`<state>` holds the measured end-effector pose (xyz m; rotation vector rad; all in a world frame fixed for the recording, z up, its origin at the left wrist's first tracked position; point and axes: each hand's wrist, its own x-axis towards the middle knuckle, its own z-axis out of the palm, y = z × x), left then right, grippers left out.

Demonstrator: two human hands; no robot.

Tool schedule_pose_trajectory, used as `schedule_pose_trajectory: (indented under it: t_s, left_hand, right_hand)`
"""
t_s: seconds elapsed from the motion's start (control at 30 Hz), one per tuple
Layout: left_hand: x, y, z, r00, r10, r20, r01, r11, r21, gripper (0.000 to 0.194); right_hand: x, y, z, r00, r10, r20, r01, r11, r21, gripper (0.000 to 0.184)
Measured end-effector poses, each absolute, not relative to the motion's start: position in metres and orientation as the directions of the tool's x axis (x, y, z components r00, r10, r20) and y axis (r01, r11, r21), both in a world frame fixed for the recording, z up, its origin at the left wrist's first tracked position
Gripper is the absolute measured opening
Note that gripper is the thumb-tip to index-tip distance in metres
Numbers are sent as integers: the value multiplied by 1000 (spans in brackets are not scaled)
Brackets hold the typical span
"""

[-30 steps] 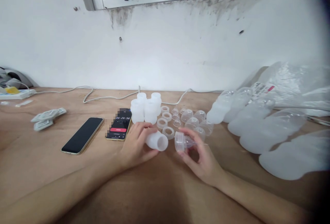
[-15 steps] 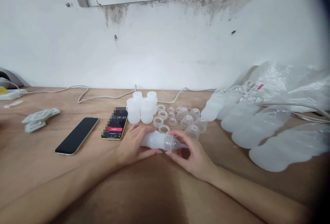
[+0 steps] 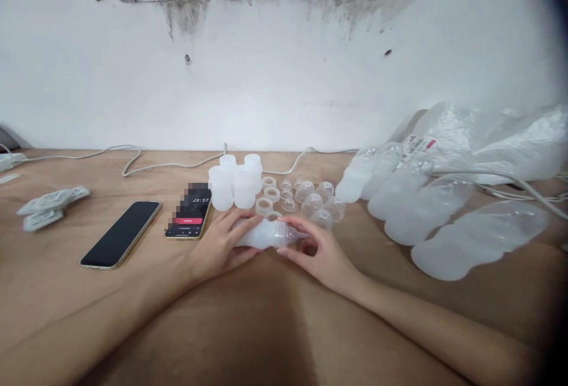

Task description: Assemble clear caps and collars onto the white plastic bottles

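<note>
A frosted baby bottle [image 3: 260, 234] lies on its side between my hands, its nipple end pointing right. My left hand [image 3: 222, 238] is wrapped round the bottle's body from the left. The fingers and thumb of my right hand [image 3: 319, 250] grip the clear ring and nipple end. Just behind the bottle lie several white collar rings [image 3: 265, 206], small clear nipples [image 3: 289, 203] and clear dome caps [image 3: 312, 204]. Several open frosted bottle bodies [image 3: 244, 187] stand upright behind my left hand.
Several capped bottles [image 3: 444, 256] lie in a slanting row at right, before a clear plastic bag [image 3: 452, 137]. Left of my hands are a dark phone [image 3: 122, 235], a phone with a timer [image 3: 189, 214] and white packets [image 3: 53, 205]. A white cable [image 3: 177, 167] runs along the wall.
The whole view has shifted slightly, so things sit a little further left. Both hands keep hold of the bottle, with the right fingers slightly moved at the nipple end.
</note>
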<state>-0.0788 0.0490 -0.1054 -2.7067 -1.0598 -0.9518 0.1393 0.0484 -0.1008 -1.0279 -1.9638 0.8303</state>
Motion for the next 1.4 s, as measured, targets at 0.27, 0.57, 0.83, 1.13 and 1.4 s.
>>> schedule_pose_trajectory:
  t_s: [0.27,0.57,0.83,1.13,1.4]
  left_hand:
    - [-79,51,-107,575,581,576,620,-769,157,53]
    - [-78,48,-106,604,481,636,621,-784,3,46]
    - [-77,49,-107,622,458,635,612,-791,-29,46]
    - [-75,48,-104,626,474,620,592,-806,18,47]
    - [-77,50,-107,491,603,629,660,-728,183,52]
  right_hand:
    - [139,50,-97,-370,901,226,355,362,-862,38]
    - [141,51,-99,-365,922,130,373,272,-887,28]
    - [139,52,-97,-426,896,125,325,280,-903,31]
    - [140,50,-99,-451,881,145,378,336,-863,62]
    - [141,45,-100,-355,830,431,359,547,-756,42]
